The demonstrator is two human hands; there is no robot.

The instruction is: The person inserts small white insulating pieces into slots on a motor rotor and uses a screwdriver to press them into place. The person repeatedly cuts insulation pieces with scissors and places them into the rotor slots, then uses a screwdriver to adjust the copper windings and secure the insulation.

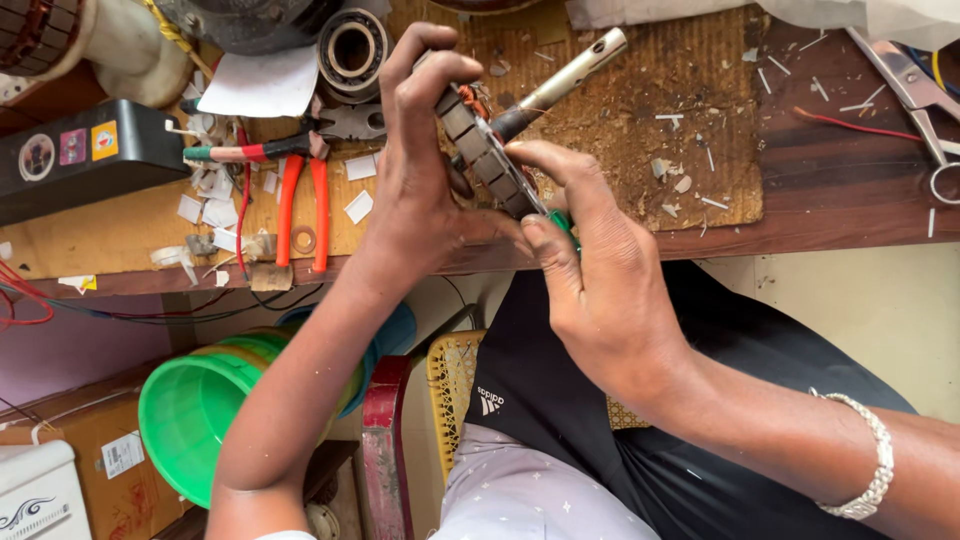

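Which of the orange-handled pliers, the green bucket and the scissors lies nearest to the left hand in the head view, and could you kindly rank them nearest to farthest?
From the left hand:
1. Orange-handled pliers, just to its left on the bench.
2. Green bucket, below the bench edge, lower left.
3. Scissors, at the far right end of the bench.

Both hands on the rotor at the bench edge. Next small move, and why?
Probably press the green piece further into the rotor: the right hand pinches it at the rotor's lower edge, while the left hand grips the rotor, its shaft pointing away over the bench.
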